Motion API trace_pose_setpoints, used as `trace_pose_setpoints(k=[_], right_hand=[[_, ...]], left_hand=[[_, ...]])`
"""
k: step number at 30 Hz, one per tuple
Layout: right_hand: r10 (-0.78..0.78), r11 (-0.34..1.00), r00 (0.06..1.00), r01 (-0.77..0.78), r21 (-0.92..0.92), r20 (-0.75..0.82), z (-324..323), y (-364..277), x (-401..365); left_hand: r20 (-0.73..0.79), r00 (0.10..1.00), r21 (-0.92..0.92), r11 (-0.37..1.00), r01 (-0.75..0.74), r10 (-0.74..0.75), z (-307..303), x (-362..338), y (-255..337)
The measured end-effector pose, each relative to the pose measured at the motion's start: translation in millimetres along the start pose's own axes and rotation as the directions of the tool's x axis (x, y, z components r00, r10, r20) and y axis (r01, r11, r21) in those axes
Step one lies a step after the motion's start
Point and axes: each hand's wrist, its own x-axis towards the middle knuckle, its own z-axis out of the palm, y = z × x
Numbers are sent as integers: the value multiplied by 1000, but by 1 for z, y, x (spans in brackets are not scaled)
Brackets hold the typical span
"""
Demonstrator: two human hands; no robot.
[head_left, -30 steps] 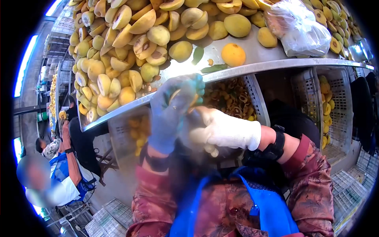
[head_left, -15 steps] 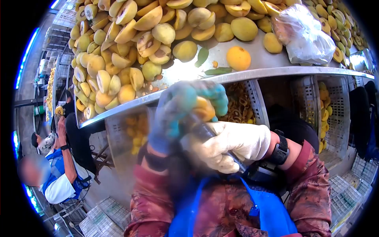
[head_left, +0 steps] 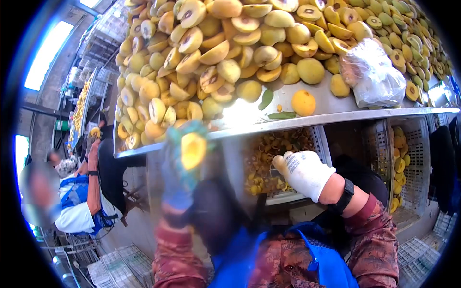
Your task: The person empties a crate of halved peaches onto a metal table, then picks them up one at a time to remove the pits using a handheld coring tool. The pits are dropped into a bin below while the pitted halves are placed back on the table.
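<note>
My left hand [head_left: 185, 161], in a blue-green glove blurred by motion, holds a cut yellow fruit [head_left: 193, 150] with its face up, just below the metal table's edge [head_left: 288, 122]. My right hand [head_left: 305, 174], in a white glove, is curled closed above the crate of pits and scraps [head_left: 276, 161]; a thin piece shows at its fingertips, too small to name. Halved fruits [head_left: 206, 53] are heaped on the table. One whole orange fruit [head_left: 303, 102] lies near the edge beside green leaves [head_left: 282, 115].
A clear plastic bag [head_left: 377, 77] sits on the table at the right. Below it stands a white crate [head_left: 413, 153] with yellow fruit. At the left a co-worker in a blue apron [head_left: 77, 197] sits by the table. Stacked white crates [head_left: 120, 269] stand at lower left.
My hands have moved apart. The left has gone left with the fruit, now showing its cut face; the right has moved over the scrap crate. The dark tool is no longer visible in it.
</note>
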Motion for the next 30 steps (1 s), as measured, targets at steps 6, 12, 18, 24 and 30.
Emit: trace_pose_setpoints(k=[6, 12, 18, 24, 30], right_hand=[[-30, 998, 999, 29, 51, 23, 0, -4, -9], [-47, 992, 996, 38, 119, 72, 3, -6, -9], [-94, 982, 993, 104, 159, -68, 3, 2, -14], [-46, 854, 998, 64, 517, -48, -3, 4, -2], [227, 402, 964, -225, 888, 141, -56, -13, 1]], left_hand=[[207, 975, 917, -363, -164, 83, -53, -5, 34], [626, 751, 735, 164, -658, 210, 48, 79, -12], [594, 762, 742, -192, -643, -258, 99, 137, -58], [586, 764, 805, 88, -586, -270, 81, 128, -59], [464, 867, 821, 455, -345, -179, 75, 106, -44]])
